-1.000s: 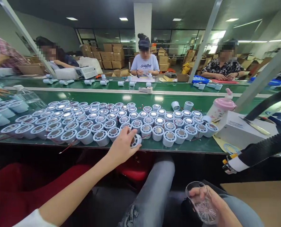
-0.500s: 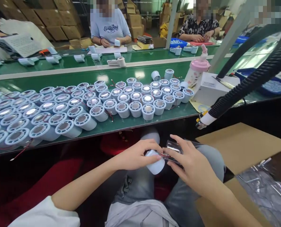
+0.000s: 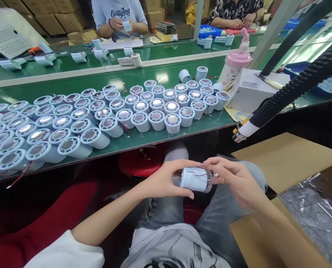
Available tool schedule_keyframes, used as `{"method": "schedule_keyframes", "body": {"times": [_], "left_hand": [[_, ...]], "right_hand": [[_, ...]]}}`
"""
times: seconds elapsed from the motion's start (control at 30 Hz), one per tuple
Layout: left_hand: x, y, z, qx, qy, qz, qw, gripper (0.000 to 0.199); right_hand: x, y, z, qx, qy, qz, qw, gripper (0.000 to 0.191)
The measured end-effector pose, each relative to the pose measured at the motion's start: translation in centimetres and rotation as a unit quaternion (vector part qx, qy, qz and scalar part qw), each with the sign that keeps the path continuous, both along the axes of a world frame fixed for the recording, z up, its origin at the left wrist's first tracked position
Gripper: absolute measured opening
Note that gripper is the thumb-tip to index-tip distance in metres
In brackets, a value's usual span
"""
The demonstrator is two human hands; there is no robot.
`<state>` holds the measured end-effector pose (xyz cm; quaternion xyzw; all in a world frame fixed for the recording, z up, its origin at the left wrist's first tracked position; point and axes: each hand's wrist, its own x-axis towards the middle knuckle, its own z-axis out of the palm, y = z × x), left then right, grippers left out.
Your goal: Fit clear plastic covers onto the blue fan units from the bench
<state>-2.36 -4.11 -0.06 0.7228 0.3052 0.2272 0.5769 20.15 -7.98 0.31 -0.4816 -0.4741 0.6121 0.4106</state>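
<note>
Pale-blue cylinder (image 3: 194,180) lies sideways inside a clear cup (image 3: 210,184), above the wearer's lap; dark wires (image 3: 196,174) run along its upper side. From my remote seat I read the left hand (image 3: 166,182) as clasped round the cup's left end, thumb below, fingers over the top, the gap spanned by the cup. Right hand (image 3: 237,176) is at the other end, fingers bent and bunched close together; whether they pinch cup or wire I cannot tell. Left fingertips hidden; cup's mouth hard to make out. Beyond, rows of blue cylinders (image 3: 156,117) stand on the green bench (image 3: 203,126), cut off at left. Glossy clear plastic (image 3: 313,212), lower right, blurs together. Co-worker opposite (image 3: 121,18): head out of frame.
</note>
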Motion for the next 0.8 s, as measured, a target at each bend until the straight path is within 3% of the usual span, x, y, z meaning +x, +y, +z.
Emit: {"method": "schedule_keyframes", "body": {"times": [0.1, 0.2, 0.27, 0.47, 0.8], "left_hand": [[0.2, -0.4, 0.3, -0.116, -0.041, 0.042, 0.991, 0.065], [0.2, -0.9, 0.3, -0.221, -0.101, 0.070, 0.967, 0.062], [0.1, -1.0, 0.3, -0.257, -0.111, 0.066, 0.958, 0.066], [-0.7, -0.9, 0.8, -0.147, -0.051, 0.035, 0.987, 0.081], [-0.9, -1.1, 1.0, -0.059, -0.044, 0.017, 0.997, 0.080]], "right_hand": [[0.2, -0.1, -0.2, 0.064, -0.002, 0.048, 0.997, 0.019], [0.1, -0.5, -0.4, 0.180, -0.143, 0.083, 0.970, 0.034], [0.0, -0.8, -0.6, 0.209, -0.200, 0.072, 0.954, 0.036], [0.0, -1.0, -0.6, 0.141, -0.117, 0.107, 0.977, 0.038], [0.3, -1.0, 0.0, 0.024, -0.022, 0.118, 0.992, 0.039]]}}
